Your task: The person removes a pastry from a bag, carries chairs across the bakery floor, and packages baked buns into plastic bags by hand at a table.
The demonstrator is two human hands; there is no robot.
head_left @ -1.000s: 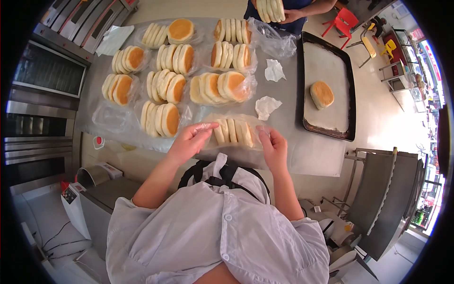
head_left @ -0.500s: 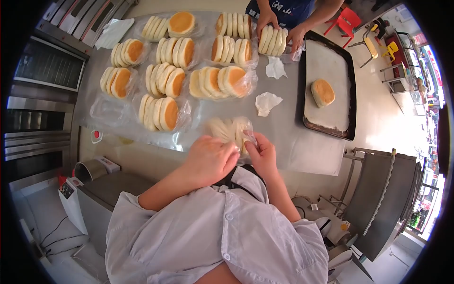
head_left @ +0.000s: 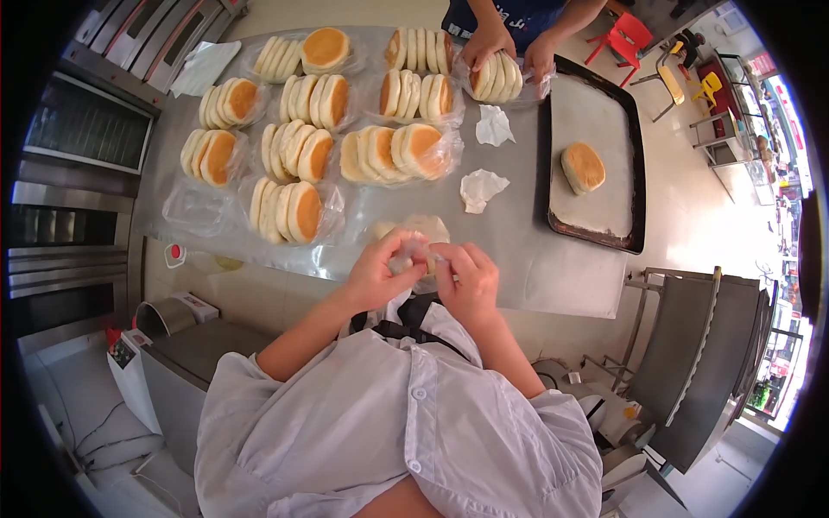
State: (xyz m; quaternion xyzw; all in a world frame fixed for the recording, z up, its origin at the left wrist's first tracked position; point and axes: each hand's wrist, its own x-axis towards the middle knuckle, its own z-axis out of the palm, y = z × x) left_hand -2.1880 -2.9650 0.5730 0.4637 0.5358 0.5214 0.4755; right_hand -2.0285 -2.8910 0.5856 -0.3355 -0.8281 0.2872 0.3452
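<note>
At the table's near edge, my left hand point(head_left: 380, 269) pinches the gathered top of a clear plastic bag point(head_left: 406, 250). Close beside it, my right hand point(head_left: 471, 281) has its fingers closed on the same bunched plastic. A small yellowish bit shows between my hands, too small to make out. Pale round breads point(head_left: 429, 227) in the bag lie just beyond my fingers, mostly hidden by them. Farther off, a bagged row of browned flat breads point(head_left: 401, 153) rests on the metal table point(head_left: 363, 207).
Several more bagged breads point(head_left: 289, 211) fill the table's left and middle. Two crumpled papers point(head_left: 482, 188) lie right of them. A black-rimmed baking tray point(head_left: 596, 207) holds one bread point(head_left: 584, 167). Across the table, a co-worker's hands point(head_left: 490, 43) hold a bagged row of breads point(head_left: 496, 78).
My hands have drawn together at the bag's top, now bunched between my fingers. My left hand has turned, its fingers now pointing toward my right. The co-worker's hands shifted slightly.
</note>
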